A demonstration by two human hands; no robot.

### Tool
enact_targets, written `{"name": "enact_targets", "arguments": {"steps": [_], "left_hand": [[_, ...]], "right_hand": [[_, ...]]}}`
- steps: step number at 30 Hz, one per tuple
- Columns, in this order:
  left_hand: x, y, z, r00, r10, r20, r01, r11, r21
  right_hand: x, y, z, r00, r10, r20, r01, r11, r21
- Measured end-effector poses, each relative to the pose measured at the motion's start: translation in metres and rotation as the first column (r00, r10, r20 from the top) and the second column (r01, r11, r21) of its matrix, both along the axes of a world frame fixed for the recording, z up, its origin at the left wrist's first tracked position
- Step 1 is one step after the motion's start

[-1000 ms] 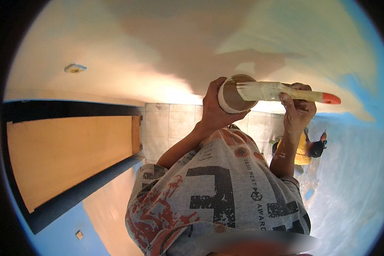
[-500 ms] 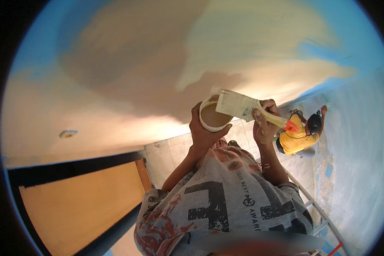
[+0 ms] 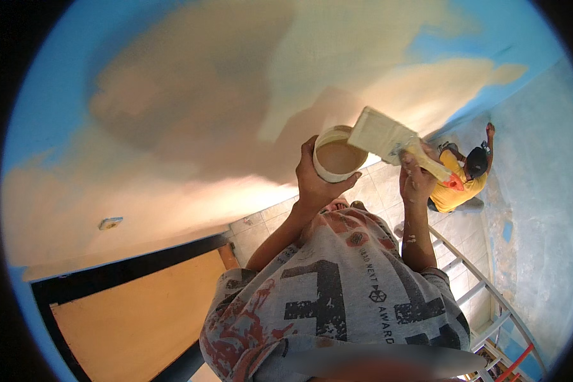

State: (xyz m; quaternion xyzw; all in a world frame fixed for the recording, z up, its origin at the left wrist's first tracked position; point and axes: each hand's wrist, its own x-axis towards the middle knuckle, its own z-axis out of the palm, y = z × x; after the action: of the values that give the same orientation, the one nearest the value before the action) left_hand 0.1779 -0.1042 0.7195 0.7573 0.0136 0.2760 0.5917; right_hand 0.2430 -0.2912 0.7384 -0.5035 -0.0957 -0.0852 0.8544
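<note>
The left hand (image 3: 313, 184) is closed around a white round container (image 3: 328, 175), its fingers on the outer wall on the left side and its thumb spread below the rim on the near side. Inside, just beyond that thumb, is a beige-brown liquid (image 3: 339, 158). The right hand (image 3: 418, 183) grasps a wide flat brush (image 3: 382, 135), fingers bent around the base of its pale handle (image 3: 430, 164). From the right fingers the bristle end points leftward toward the container, its corner overlapping the rim in view; contact with the rim cannot be confirmed. The handle's red end (image 3: 454, 183) projects to the right of the same fingers. Both sets of fingers are occupied; neither is released. Beyond the fingers of both hands stands a wall (image 3: 235, 95) coated in patchy beige and blue. Well to the left of the left fingers, a small fixture (image 3: 111, 223) is set in that wall, with an orange-tan panel (image 3: 140, 318) lower down. Past the right fingers, a second person in a yellow top (image 3: 455, 193) has one arm extended to the adjoining blue-grey wall (image 3: 541, 165). Nearer the wearer than the right fingers, to the right, stands a metal ladder (image 3: 471, 293).
</note>
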Motion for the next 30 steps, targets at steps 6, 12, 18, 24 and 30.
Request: {"name": "enact_targets", "arguments": {"steps": [6, 12, 18, 24, 30], "left_hand": [[0.011, -0.007, 0.005, 0.999, -0.023, 0.023, 0.023, 0.999, 0.026], [0.012, -0.008, 0.001, 1.0, -0.013, -0.01, 0.014, 0.999, 0.031], [0.018, -0.007, -0.002, 0.999, 0.037, -0.031, -0.035, 0.998, 0.06], [0.013, 0.004, -0.007, 0.994, 0.085, -0.064, -0.081, 0.995, 0.061], [0.008, 0.003, -0.006, 0.991, 0.113, -0.078, -0.11, 0.993, 0.038]], "right_hand": [[0.009, -0.019, 0.006, 0.968, -0.009, 0.251, 0.103, 0.925, -0.366], [0.019, -0.02, 0.018, 0.886, 0.036, 0.463, 0.249, 0.805, -0.538], [0.031, -0.013, 0.021, 0.878, 0.142, 0.458, 0.129, 0.85, -0.511], [0.031, -0.002, 0.015, 0.887, 0.127, 0.443, 0.121, 0.864, -0.489], [0.033, -0.006, 0.017, 0.842, 0.2, 0.502, 0.134, 0.823, -0.553]]}}
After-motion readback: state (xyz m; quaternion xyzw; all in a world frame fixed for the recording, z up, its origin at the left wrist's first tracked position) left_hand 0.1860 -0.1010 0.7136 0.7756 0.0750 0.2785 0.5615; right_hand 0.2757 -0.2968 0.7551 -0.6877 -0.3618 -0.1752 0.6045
